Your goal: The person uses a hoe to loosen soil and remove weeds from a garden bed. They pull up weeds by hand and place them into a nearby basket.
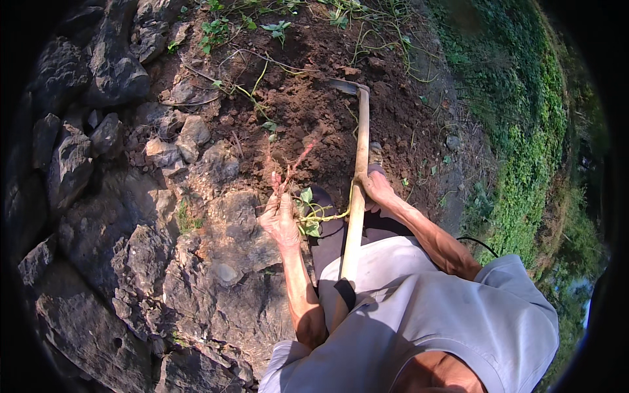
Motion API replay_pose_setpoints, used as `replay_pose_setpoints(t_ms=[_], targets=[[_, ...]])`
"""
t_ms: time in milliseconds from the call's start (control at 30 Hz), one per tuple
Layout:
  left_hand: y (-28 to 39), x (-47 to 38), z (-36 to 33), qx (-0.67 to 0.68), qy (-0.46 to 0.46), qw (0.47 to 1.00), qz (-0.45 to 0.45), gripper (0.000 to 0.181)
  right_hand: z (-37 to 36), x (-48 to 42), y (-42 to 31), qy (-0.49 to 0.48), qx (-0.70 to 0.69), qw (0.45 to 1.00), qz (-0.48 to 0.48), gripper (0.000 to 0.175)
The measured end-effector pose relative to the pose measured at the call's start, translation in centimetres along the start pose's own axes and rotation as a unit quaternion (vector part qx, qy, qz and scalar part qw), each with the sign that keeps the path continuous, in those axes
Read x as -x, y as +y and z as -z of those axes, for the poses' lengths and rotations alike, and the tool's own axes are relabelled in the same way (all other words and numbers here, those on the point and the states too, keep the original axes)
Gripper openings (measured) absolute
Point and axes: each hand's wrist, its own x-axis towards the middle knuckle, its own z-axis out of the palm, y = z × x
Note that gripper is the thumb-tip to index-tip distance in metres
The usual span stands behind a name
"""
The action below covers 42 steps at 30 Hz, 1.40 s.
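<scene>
Thin reddish roots (300, 159) with soil on them are pinched in my left hand (281, 221). From that same hand a yellow-green vine (327, 216) with a few leaves (309, 227) trails right towards the hoe. My right hand (377, 189) is wrapped around the wooden handle (362, 132) of a hoe. The handle runs up from beside my waist, with a black band (345, 293) near its lower end. At the far end the metal hoe blade (344, 86) points left and rests on or just above the loose soil.
Dug brown soil (314, 108) lies before me. Rough grey rocks (118, 78) and a stone ledge (231, 290) line the left side. Leafy vines (216, 34) spread over the far soil. Dense green plants (530, 162) stand on the right, beyond a grey strip of ground (444, 113).
</scene>
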Motion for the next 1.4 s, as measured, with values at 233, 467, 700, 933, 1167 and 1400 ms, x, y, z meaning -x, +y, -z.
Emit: replay_pose_setpoints(t_ms=[233,467,700,933,1167,1400], targets=[[3.6,2.7,-7.5,-0.295,-0.101,0.877,-0.366,0.03,7.6,6.4,-9.6,0.202,0.093,0.861,0.458,0.066],[7.9,5.3,-14.8,-0.411,-0.21,0.754,-0.468,0.027,12.2,7.6,-14.0,0.103,0.248,0.871,0.411,0.072],[6.8,6.7,-21.4,-0.462,-0.261,0.688,-0.496,0.05,17.5,4.1,-9.5,0.16,0.079,0.914,0.365,0.069],[7.3,7.1,-24.5,-0.301,-0.218,0.759,-0.534,0.047,22.1,7.2,-9.1,-0.102,-0.416,0.846,0.318,0.039],[6.8,8.1,-25.6,-0.369,-0.256,0.715,-0.536,0.051,22.2,8.8,-8.5,-0.168,-0.314,0.841,0.407,0.05],[7.4,8.9,-26.9,-0.428,-0.293,0.743,-0.423,0.031,21.4,8.0,-6.4,0.032,-0.222,0.843,0.488,0.047]])
